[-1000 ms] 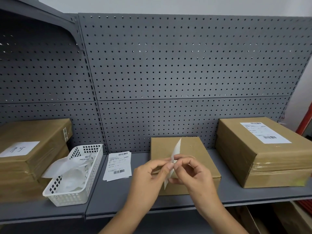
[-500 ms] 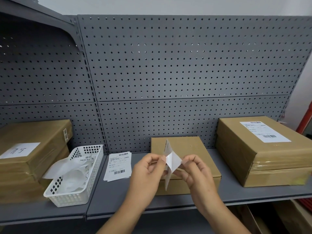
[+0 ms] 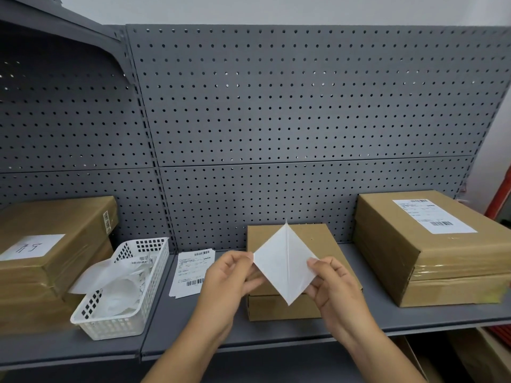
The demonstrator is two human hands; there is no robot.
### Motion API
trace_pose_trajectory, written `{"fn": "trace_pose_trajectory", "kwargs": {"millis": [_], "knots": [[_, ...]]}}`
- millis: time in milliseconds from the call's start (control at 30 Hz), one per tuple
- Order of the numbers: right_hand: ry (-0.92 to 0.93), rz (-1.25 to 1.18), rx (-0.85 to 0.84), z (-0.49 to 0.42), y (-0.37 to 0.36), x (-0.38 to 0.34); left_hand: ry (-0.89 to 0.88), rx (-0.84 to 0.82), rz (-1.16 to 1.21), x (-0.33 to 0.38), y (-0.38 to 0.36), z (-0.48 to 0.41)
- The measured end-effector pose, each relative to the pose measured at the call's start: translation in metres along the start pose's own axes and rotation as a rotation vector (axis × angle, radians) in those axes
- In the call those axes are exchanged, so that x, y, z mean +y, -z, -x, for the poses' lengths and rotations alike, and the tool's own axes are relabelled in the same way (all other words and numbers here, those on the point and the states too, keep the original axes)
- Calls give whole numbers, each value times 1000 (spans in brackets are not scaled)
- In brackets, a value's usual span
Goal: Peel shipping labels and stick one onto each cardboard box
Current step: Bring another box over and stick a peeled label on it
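Before the grey metal shelf [image 3: 414,317], lower centre of frame, left hand [image 3: 226,280] and right hand [image 3: 334,286] each pinch a side corner of the white paper shipping label [image 3: 284,264], held over the unlabelled flat brown cardboard box [image 3: 323,239]; recommend parting the layers evenly.

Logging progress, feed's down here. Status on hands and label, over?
Hands: left hand and right hand each pinch a corner of the white paper shipping label, partly peeled from backing. Behind it, small brown cardboard box unlabelled. Nothing in the way.
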State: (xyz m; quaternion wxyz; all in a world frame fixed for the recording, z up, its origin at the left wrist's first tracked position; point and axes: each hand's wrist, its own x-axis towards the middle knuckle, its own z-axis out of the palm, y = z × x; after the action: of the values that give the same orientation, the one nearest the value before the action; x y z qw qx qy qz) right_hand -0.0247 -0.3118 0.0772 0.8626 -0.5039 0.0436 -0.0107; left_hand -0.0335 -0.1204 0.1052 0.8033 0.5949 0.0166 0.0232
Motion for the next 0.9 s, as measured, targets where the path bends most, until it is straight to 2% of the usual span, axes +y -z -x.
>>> {"fn": "trace_pose_trajectory", "kwargs": {"millis": [200, 433, 567, 700, 767, 900], "knots": [[-125, -125, 143, -24, 26, 4, 97, -94, 242, 14, 12, -8], [-145, -275, 197, -25, 49, -11, 92, 14, 320, 18, 34, -18], [-52, -384, 251, -20, 62, -22, 57, 64, 337, 23, 47, -22], [133, -495, 275, -26, 70, -27, -16, 87, 403, 27, 51, -23], [192, -418, 265, -25, 63, -24, -47, 90, 419, 28, 52, -22], [309, -76, 263, -18, 35, -16, -124, 131, 376, 30, 58, -19]]}}
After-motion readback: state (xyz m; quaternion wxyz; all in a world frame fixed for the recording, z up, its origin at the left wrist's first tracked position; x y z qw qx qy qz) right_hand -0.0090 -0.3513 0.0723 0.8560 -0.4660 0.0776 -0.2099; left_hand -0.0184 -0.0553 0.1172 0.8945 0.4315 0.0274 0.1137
